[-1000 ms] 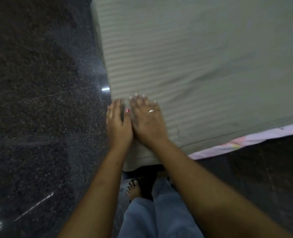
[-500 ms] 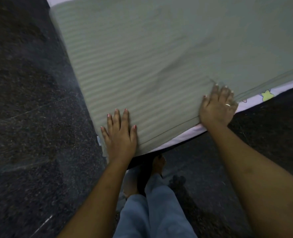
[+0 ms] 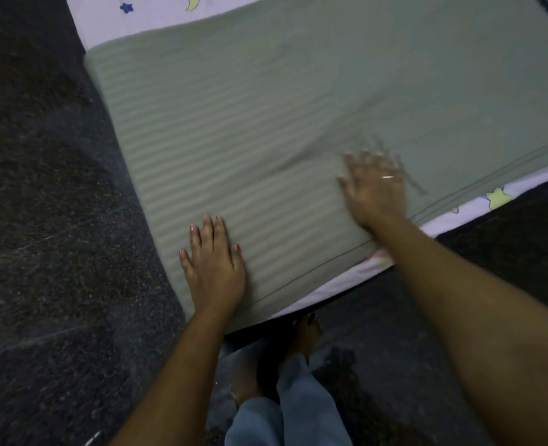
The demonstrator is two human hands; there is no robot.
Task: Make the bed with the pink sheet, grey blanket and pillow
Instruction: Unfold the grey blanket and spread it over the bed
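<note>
A grey striped blanket (image 3: 298, 101) lies spread flat over the bed. The pink sheet (image 3: 144, 17) with star and moon prints shows beyond its far edge, and again as a strip along the near right edge. My left hand (image 3: 213, 268) presses flat on the blanket's near corner, fingers straight. My right hand (image 3: 374, 188), wearing a ring, lies flat on the blanket near its right hem and is motion-blurred. No pillow is in view.
Dark speckled stone floor (image 3: 47, 220) runs along the left and below the bed corner. My bare feet and blue trouser legs (image 3: 285, 410) stand at the bed's near corner.
My hands, side by side a second ago, have parted. The right one swept right along the hem and now comes back inward over the blanket. The pink sheet has come into view at the top.
</note>
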